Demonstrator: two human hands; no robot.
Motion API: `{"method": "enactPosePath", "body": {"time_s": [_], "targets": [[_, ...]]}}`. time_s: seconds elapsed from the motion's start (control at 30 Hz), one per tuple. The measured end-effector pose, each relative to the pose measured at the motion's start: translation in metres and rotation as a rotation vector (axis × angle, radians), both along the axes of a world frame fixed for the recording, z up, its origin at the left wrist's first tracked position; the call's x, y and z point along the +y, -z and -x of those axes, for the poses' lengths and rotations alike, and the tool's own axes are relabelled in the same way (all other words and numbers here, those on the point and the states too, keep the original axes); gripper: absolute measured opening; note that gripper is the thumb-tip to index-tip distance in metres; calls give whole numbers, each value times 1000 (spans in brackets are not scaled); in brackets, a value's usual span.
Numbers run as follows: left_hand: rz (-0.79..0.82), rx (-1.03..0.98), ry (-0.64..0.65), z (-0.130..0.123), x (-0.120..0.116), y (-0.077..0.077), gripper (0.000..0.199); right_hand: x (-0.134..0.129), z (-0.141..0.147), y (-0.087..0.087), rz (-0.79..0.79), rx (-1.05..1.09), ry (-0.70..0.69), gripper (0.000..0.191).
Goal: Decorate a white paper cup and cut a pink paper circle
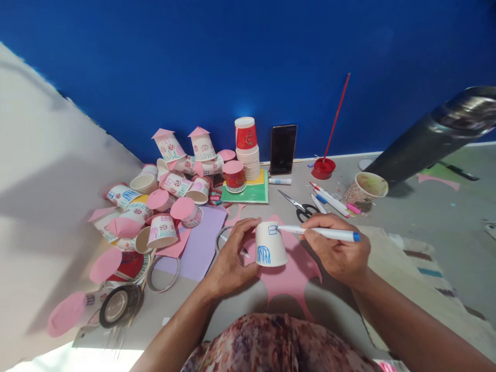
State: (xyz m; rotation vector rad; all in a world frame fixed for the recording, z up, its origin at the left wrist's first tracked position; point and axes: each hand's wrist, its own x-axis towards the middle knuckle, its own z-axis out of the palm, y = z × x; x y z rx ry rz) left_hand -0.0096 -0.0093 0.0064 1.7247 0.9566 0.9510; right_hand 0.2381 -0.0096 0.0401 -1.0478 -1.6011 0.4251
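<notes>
My left hand (233, 257) grips a white paper cup (276, 250) by its left side, thumb low and fingers near the top. The cup is upside down, its wide rim facing down. A blue arched drawing sits low on its wall, and a small blue window shape is near the top. Between the fingers of my right hand (341, 250) is a white marker (321, 232) with a blue end, its tip touching the cup at the window shape. Beneath the cup lies pink paper (289, 284) with round cut-outs.
Decorated paper cups with pink paper tops (160, 230) are heaped at the left, beside tape rolls (165, 274) and purple paper (201, 243). Further back stand stacked cups (248, 163) and a phone (283, 150). Scissors (302, 207), markers (329, 199) and a dark flask (422, 139) are at the right.
</notes>
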Motion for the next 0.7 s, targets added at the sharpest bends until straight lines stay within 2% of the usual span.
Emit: {"method": "enactPosePath", "body": {"time_s": [0.5,0.7], "targets": [[-32,-1,28,0,0,3,87,0,1,-3,-39,-50,-54,11],[-23,2,16,0,0,2,87,-1,0,-2,0,-41,-62,11]]}}
